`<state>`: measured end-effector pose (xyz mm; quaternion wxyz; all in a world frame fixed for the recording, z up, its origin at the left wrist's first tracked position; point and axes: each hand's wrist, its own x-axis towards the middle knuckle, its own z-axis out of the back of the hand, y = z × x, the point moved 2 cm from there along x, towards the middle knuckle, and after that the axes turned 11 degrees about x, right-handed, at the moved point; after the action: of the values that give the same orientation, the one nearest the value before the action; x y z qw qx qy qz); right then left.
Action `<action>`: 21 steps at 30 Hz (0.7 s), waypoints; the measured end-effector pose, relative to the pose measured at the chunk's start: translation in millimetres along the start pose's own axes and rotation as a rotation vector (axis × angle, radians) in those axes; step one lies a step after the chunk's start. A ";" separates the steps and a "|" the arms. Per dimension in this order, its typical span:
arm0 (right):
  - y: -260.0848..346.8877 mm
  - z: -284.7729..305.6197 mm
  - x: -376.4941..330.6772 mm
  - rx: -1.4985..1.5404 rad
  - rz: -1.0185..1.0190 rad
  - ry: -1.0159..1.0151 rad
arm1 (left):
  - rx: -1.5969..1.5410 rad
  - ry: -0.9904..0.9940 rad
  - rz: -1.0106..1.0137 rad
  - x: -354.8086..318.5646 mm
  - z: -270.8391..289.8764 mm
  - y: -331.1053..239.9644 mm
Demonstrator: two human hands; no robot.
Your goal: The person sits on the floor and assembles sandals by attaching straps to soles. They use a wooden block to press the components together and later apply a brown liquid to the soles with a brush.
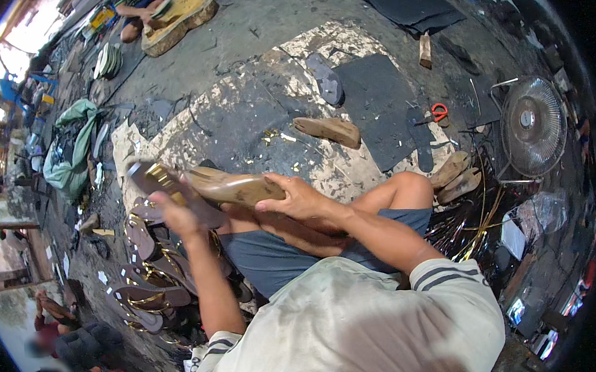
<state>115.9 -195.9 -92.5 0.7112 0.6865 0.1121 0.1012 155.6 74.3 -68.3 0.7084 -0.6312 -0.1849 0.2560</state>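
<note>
My right hand (297, 197) is closed around one end of a brown wooden shoe last (232, 186), held out level in front of my crossed legs. My left hand (177, 215), smeared by motion, grips a dark sandal (160, 184) with a shiny gold strap. The sandal lies close beside the last's far-left end; whether they touch I cannot tell. Below my left forearm, several finished-looking brown sandals (155, 297) with gold straps lie heaped on the floor. Ahead of me, another wooden last (329, 131) rests on its side on the floor.
A dark sheet (372, 87) and a grey sole (325, 79) lie ahead. To the right are red-handled scissors (439, 112), a pair of lasts (458, 176) and a standing fan (532, 125). A green cloth bundle (68, 164) sits left. Another person's hand (144, 15) is by a wooden block (183, 25).
</note>
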 end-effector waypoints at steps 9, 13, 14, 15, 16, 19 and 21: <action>-153.7 164.4 97.6 -0.289 -0.115 -0.449 | 1.269 -0.506 -0.350 8.4 276.5 -33.1; -199.5 242.0 136.2 -0.497 -0.335 -0.978 | 0.847 -0.285 -0.412 -16.4 227.0 -36.8; -214.1 250.6 138.3 -0.470 -0.485 -0.979 | 0.758 -0.203 -0.429 -21.5 205.7 -36.8; -223.6 253.2 143.6 -0.543 -0.587 -0.905 | 0.682 -0.118 -0.440 -26.8 187.3 -39.1; -227.9 258.1 147.6 -0.622 -0.701 -0.821 | 0.624 -0.054 -0.418 -29.9 167.5 -41.9; -214.9 265.4 145.9 -0.267 -0.351 -0.942 | 0.545 0.081 -0.360 -39.9 108.7 -66.0; -163.1 250.3 143.5 -0.281 0.166 -0.958 | 0.591 0.159 -0.431 -35.0 76.5 -71.1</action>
<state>325.9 -397.9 -250.3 0.7578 0.5602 -0.2965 -0.1548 92.0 109.4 14.5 0.9099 -0.3638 -0.1763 0.0936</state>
